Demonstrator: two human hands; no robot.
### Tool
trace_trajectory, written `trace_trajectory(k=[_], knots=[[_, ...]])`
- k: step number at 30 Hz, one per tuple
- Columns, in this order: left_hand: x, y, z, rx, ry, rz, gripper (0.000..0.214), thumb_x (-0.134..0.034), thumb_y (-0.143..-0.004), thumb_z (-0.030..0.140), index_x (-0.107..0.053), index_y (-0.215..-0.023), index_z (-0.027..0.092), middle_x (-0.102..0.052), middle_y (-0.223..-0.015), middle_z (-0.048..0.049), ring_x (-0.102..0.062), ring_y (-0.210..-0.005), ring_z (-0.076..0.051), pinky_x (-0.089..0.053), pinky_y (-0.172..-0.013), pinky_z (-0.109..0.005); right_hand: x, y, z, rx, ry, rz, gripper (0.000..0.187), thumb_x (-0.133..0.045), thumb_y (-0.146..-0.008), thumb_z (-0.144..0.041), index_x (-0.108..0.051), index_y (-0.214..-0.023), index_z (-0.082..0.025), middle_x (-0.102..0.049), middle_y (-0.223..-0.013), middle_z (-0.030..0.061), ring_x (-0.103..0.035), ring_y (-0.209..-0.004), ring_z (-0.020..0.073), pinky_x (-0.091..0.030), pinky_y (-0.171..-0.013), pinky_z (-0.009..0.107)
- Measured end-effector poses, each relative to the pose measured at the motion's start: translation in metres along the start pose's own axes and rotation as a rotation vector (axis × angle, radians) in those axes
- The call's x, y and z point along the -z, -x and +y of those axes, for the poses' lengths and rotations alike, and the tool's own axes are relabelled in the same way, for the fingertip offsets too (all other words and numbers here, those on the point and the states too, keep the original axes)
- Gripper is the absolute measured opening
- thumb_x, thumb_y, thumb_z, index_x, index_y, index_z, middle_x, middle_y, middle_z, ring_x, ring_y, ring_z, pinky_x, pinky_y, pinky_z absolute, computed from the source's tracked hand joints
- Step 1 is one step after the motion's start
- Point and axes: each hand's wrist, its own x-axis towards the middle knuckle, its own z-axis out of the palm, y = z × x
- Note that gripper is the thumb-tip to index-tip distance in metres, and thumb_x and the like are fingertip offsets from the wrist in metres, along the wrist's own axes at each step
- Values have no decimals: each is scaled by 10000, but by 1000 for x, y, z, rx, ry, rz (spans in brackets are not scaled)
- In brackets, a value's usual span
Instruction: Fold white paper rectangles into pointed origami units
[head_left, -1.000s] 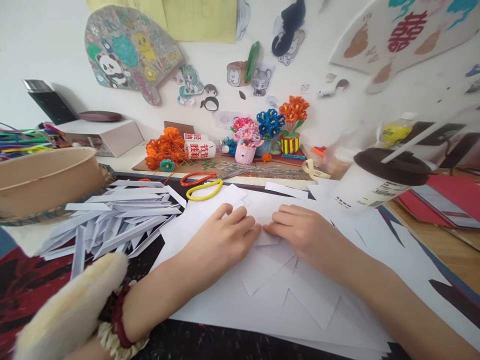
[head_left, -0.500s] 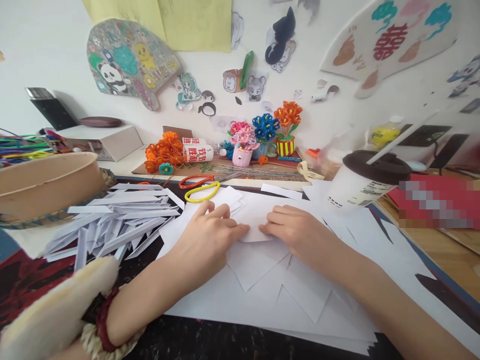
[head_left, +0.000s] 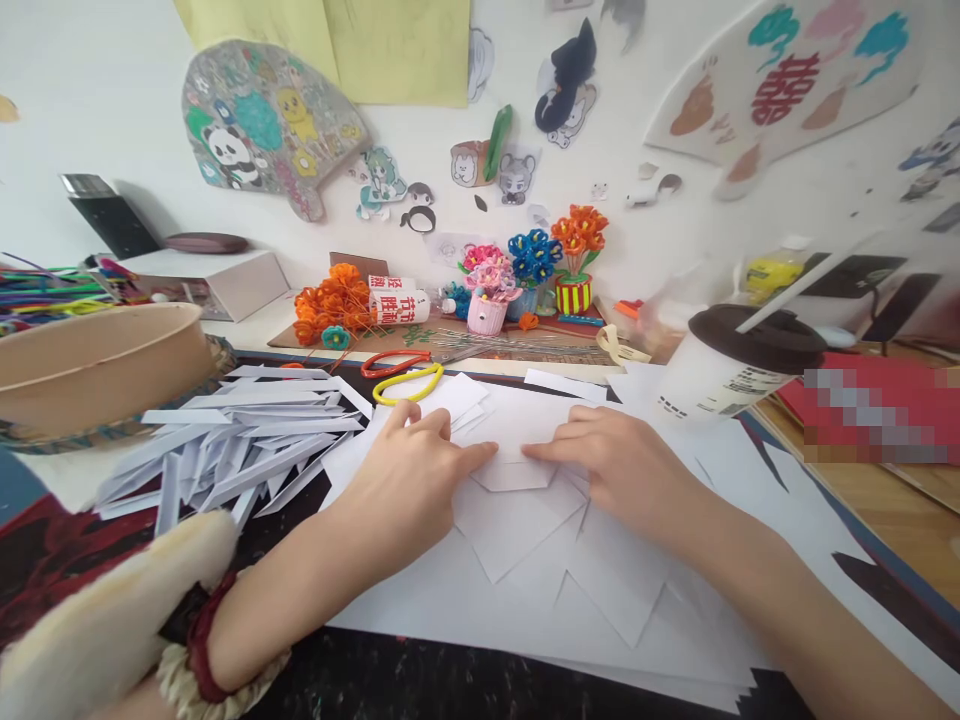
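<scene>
A small piece of white paper (head_left: 514, 478) lies in front of me with a band folded along its near edge. My left hand (head_left: 416, 465) presses on its left side with the index finger stretched out and the other fingers curled. From the other side, my right hand (head_left: 615, 460) presses the same fold with its index finger. Both thumbs are hidden. Beneath are loose paper squares (head_left: 517, 540) on larger white sheets (head_left: 450, 610). Left of my hands is a heap of folded paper strips (head_left: 255, 440).
Scissors with yellow and red handles (head_left: 409, 383) lie beyond my left hand. A lidded cup with a straw (head_left: 739, 365) stands at right, a tan bowl (head_left: 97, 350) at left. Craft flowers (head_left: 532, 260) line the back. A plush item (head_left: 120, 610) is near my left forearm.
My right index finger has shifted slightly outward and the folded band at the paper's near edge shows more clearly. The view has moved slightly.
</scene>
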Motion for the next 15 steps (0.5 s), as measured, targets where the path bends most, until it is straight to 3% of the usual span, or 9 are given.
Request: trace_trajectory(k=[8, 13, 15], knots=[[-1, 0, 2, -70, 0, 39, 536, -480, -643, 1, -685, -1091, 213, -610, -657, -77, -565, -746, -233, -372, -792, -421, -4, -2, -6, 37, 89, -18, 558, -508, -580, 126, -731, -976, -198, -642, -707, 1, -522, -700, 184, -332, -611, 291], [-14, -3, 4, -121, 83, 138, 363, -466, -767, 7, -698, -985, 181, -643, -672, -44, -514, -743, -212, -356, -758, -382, -4, -1, -9, 52, 58, -9, 689, -459, -564, 143, -687, -1106, -216, -615, -716, -7, -506, -685, 166, -331, -611, 272], [-16, -5, 6, -118, 88, 144, 331, -454, -794, 12, -697, -956, 168, -645, -701, -50, -503, -745, -207, -352, -747, -378, -3, -2, -13, 33, 69, -19, 658, -463, -585, 134, -693, -1085, -227, -597, -702, -6, -489, -669, 165, -312, -594, 273]])
